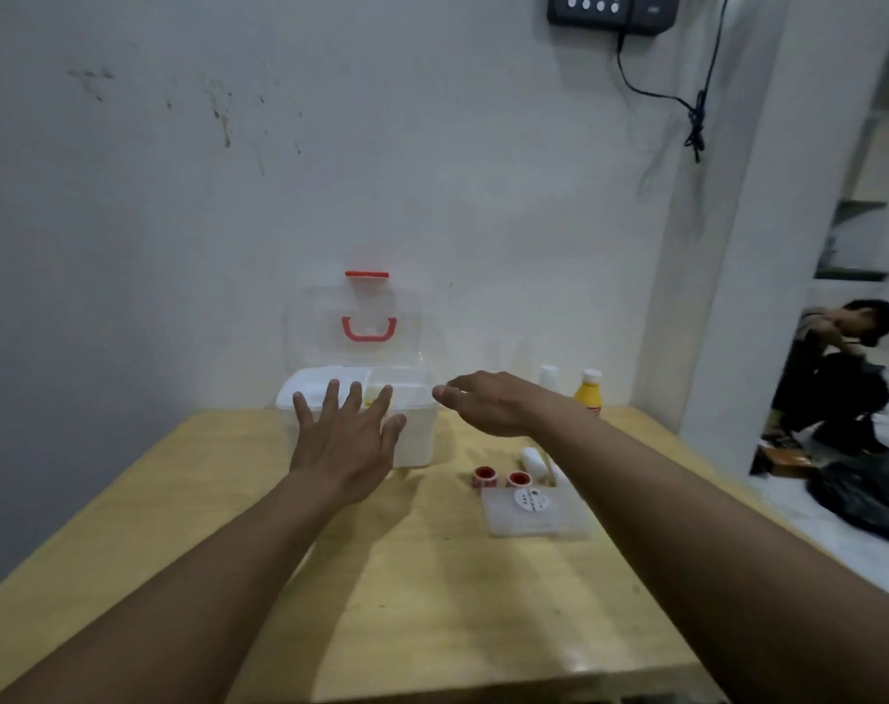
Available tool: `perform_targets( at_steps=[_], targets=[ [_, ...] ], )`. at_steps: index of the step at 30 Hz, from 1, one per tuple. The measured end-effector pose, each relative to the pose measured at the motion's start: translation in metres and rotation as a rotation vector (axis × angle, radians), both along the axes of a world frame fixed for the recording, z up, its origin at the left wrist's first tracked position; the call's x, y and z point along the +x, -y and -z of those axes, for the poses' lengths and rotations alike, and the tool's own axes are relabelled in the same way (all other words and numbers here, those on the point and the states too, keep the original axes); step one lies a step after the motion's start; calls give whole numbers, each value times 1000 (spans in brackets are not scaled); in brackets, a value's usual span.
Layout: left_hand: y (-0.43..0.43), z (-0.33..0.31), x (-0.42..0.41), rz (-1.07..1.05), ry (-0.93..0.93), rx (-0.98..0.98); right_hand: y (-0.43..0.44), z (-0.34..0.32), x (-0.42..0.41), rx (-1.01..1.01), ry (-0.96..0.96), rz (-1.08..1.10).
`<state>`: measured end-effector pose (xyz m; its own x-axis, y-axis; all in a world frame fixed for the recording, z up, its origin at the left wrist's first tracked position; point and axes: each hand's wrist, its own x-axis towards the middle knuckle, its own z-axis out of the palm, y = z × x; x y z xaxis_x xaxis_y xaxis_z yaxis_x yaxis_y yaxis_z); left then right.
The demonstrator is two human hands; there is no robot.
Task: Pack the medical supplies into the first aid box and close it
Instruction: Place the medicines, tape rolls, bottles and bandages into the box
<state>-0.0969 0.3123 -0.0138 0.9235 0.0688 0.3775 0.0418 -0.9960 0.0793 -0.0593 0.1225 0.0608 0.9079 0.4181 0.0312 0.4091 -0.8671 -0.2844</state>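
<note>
One yellow wooden desk [422, 576] filled the view, set against a white wall. On it, at the far edge, stood one first aid box [412, 439], white-bodied, with its clear lid [353, 322] swung up against the wall, red handle and red latch showing. Two bare hands reached out over the desk. The left hand [343, 439] hovered in front of the box, palm down, fingers [330, 396] spread wide and gripping nothing. The right hand [488, 403] hung just right of the box, fingers loosely curled, nothing visibly held. One flat clear case [536, 513] with a round sticker lay near the right forearm. Behind it stood two bottles, one yellow bottle [588, 393] and one white bottle [548, 377]. Two small red-rimmed tape rolls [501, 479] sat side by side just beyond the case, and one white roll [533, 459] was partly hidden by the arm.
</note>
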Motion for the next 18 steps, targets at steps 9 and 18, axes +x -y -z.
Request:
perform_targets(
  at_steps=[9,18],
  targets=[
    [6,4,-1,-22,-35,-18,47,32,-62,-158,4,56],
    [4,1,-5,-11,-69,4,56,67,-102,-399,140,45]
  ],
)
